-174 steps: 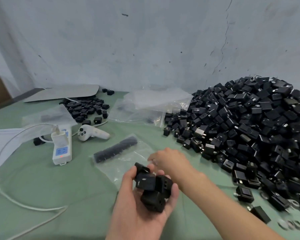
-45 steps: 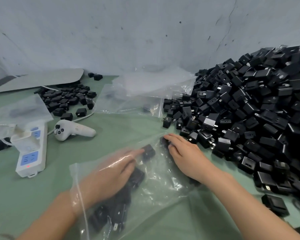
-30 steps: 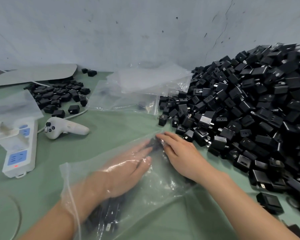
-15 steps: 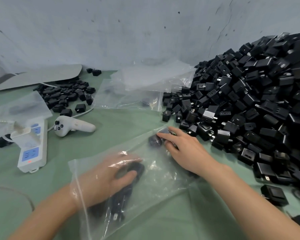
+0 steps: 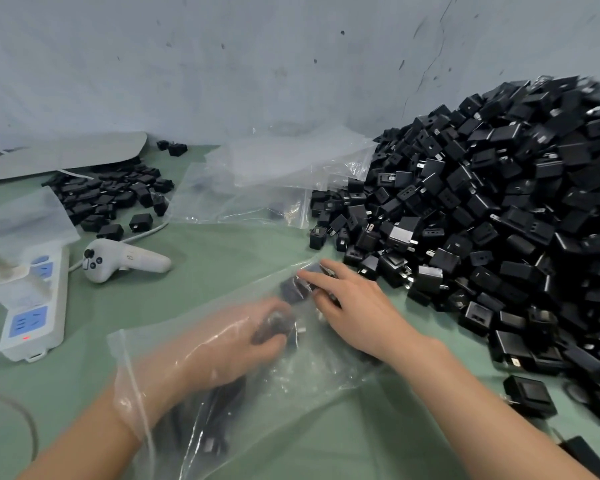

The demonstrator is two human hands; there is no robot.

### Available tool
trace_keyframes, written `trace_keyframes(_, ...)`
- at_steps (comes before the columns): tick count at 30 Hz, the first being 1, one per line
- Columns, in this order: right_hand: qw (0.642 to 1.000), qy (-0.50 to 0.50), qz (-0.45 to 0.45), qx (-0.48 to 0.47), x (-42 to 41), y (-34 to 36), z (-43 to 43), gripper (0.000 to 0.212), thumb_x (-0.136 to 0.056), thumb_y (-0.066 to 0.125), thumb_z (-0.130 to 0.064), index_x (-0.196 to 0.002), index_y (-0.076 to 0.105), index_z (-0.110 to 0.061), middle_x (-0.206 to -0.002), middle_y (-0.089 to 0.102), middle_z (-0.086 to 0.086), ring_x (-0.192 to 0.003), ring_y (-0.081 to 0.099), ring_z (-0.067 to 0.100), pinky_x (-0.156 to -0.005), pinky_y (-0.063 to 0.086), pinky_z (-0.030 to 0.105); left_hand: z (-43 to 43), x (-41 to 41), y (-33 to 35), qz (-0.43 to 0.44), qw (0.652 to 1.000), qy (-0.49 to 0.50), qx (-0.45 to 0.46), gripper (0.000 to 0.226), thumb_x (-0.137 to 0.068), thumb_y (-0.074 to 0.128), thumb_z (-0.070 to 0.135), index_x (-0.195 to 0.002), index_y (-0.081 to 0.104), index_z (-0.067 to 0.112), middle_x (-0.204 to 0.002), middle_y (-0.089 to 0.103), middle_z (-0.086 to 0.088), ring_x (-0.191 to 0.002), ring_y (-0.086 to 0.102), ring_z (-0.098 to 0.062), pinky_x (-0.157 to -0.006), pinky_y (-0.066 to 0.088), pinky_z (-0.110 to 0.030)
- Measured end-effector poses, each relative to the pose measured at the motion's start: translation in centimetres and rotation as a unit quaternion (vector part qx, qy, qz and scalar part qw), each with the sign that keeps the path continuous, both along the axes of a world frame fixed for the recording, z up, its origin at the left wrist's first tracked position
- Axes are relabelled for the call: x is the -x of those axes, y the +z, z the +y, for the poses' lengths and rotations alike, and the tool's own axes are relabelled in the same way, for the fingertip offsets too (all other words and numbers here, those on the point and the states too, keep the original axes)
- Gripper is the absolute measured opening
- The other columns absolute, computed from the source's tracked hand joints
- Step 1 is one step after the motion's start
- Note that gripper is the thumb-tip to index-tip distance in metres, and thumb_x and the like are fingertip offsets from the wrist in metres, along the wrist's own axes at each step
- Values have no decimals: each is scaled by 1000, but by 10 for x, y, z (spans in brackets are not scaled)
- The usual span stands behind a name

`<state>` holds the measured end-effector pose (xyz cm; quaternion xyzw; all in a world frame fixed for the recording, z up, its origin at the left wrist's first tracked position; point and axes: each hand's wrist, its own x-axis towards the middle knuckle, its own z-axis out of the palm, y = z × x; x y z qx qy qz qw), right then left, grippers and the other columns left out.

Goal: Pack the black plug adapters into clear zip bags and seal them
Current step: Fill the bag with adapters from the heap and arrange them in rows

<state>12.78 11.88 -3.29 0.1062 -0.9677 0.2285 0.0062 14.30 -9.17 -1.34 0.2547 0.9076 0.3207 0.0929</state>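
A pale blue-grey wall (image 5: 257, 64), scuffed, speckled and cracked at the right, rises behind a worktop (image 5: 222, 251) covered in dull green cloth under even light.

A green worktop (image 5: 205, 258) is carrying a large heap of black plug adapters (image 5: 499, 216) rising just right of the right fingers (image 5: 312, 275), which are pressing a clear zip bag (image 5: 291, 368) lying flat. Beyond them, spare bags (image 5: 274, 174) are lying; well left, a white handheld controller (image 5: 125, 259), a power strip (image 5: 37, 303) and a smaller adapter pile (image 5: 108, 195) are sitting.
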Motion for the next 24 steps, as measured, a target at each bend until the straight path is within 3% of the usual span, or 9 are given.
trace_keyframes(3, 1000, 5, 2, -3, 0, -1, 0, 45, -104, 34, -34, -144, 41, -52, -160, 29, -9, -142, 37, 19, -114, 28, 43, 9, 6, -5, 51, 998, 39, 27, 17, -93, 64, 27, -108, 58, 31, -69, 62, 20, -64, 55, 3, -68, 40, -11)
trace_keyframes(5, 1000, 2, 1, -2, 0, -1, 0, 44, -104, 35, -35, -144, 42, -52, -159, 30, -10, -142, 37, 18, -115, 29, 44, 18, 9, -4, 38, 998, 55, 1, 20, -95, 63, 31, -112, 55, 30, -83, 65, 11, -75, 59, 0, -80, 45, -17)
trace_keyframes(7, 1000, 4, 2, 1, 1, -2, 0, 43, -104, 34, -36, -143, 43, -52, -158, 31, -11, -140, 38, 18, -114, 30, 44, 28, 5, 0, 36, 997, 57, -45, 21, -97, 62, 22, -116, 52, 22, -91, 61, 8, -82, 57, 8, -82, 41, -10)
trace_keyframes(10, 1000, 4, 5, 7, 1, -2, 0, 43, -104, 34, -37, -143, 44, -52, -157, 32, -12, -139, 39, 17, -113, 31, 44, 30, 0, 3, 41, 995, 37, -87, 25, -94, 65, 7, -103, 48, 22, -80, 49, 19, -76, 51, 23, -73, 36, 0)
trace_keyframes(14, 1000, 3, 3, 8, 2, -3, 0, 43, -103, 34, -37, -142, 43, -53, -159, 30, -12, -142, 35, 16, -116, 28, 44, 18, 5, -2, 61, 997, -2, -44, 8, -97, 60, 17, -97, 59, 25, -77, 52, 14, -66, 48, 1, -66, 36, -14)
trace_keyframes(18, 1000, 4, 2, 9, 3, -4, 1, 42, -104, 33, -38, -142, 42, -54, -160, 28, -12, -144, 33, 17, -117, 26, 45, 13, 6, -5, 95, 995, -21, -25, 20, -99, 59, 21, -114, 69, 30, -90, 64, 12, -75, 56, -7, -76, 48, -29)
trace_keyframes(20, 1000, 3, 1, 6, 2, -5, 2, 42, -104, 32, -39, -142, 42, -55, -161, 27, -13, -144, 33, 17, -118, 25, 44, 12, 3, -5, 130, 991, -27, -24, 27, -97, 63, 17, -120, 70, 27, -97, 65, 10, -81, 57, -6, -83, 45, -20)
trace_keyframes(22, 1000, 3, 1, 7, 1, -5, 2, 43, -104, 30, -40, -143, 42, -55, -161, 27, -13, -144, 33, 17, -118, 24, 42, 12, 0, -3, 152, 988, -34, -6, 32, -97, 63, 16, -126, 67, 27, -98, 61, 9, -79, 50, 0, -80, 37, -10)
trace_keyframes(24, 1000, 4, 2, 8, 1, -4, 2, 42, -105, 31, -39, -143, 42, -55, -161, 26, -13, -144, 33, 16, -118, 24, 41, 14, 0, -2, 154, 987, -37, 35, 35, -100, 56, 25, -134, 59, 34, -99, 53, 14, -78, 47, -1, -77, 35, -8)
